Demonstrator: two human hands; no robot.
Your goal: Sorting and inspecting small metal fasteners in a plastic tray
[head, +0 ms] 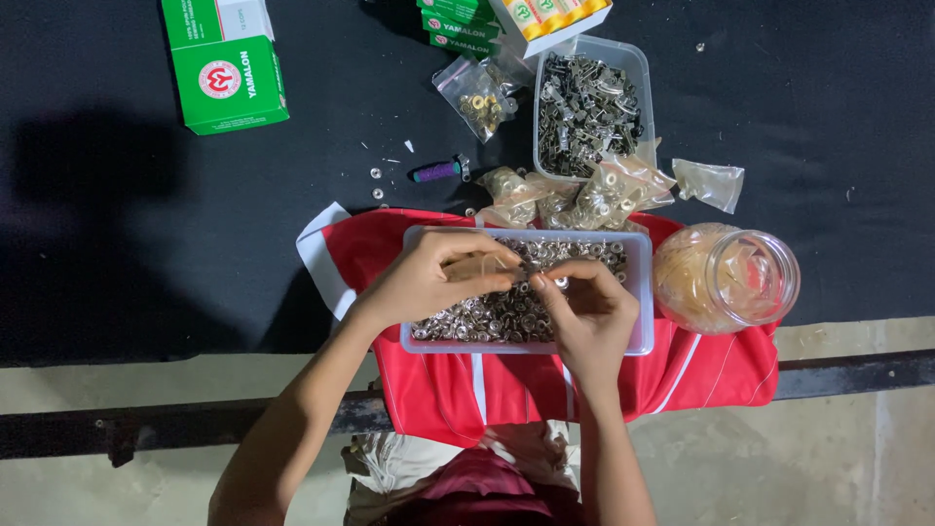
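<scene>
Two hands meet over a clear tub [643, 292] of small silver snaps [487, 317]: the left hand [429, 278] has its fingers curled together around a small clear bag [477, 265], and the right hand [584, 312] pinches one snap [561, 283] between thumb and fingertips, just beside the left hand's fingertips. The tub sits directly under both hands on a red cloth [487, 390] (white-striped). Just beyond the right hand lies a glass jar [726, 278] on its side, and past both hands sit filled little bags [575, 195] and a second tub [589, 102] of metal parts.
</scene>
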